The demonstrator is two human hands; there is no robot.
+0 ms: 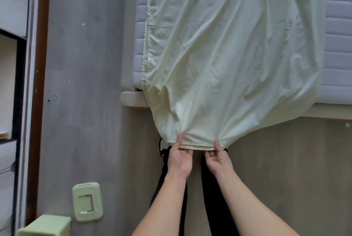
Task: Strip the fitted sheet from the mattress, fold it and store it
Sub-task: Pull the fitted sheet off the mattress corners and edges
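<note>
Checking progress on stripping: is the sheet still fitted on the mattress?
No, it is off. The sheet lies loose over the bare quilted mattress, its edge pinched by the left hand and right hand.

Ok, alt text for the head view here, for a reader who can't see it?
Both hands, left hand and right hand, pinch the near hem of a pale yellow fitted sheet, pulling it off the foot of a quilted grey mattress. A green plastic lid lies on the grey floor.
</note>
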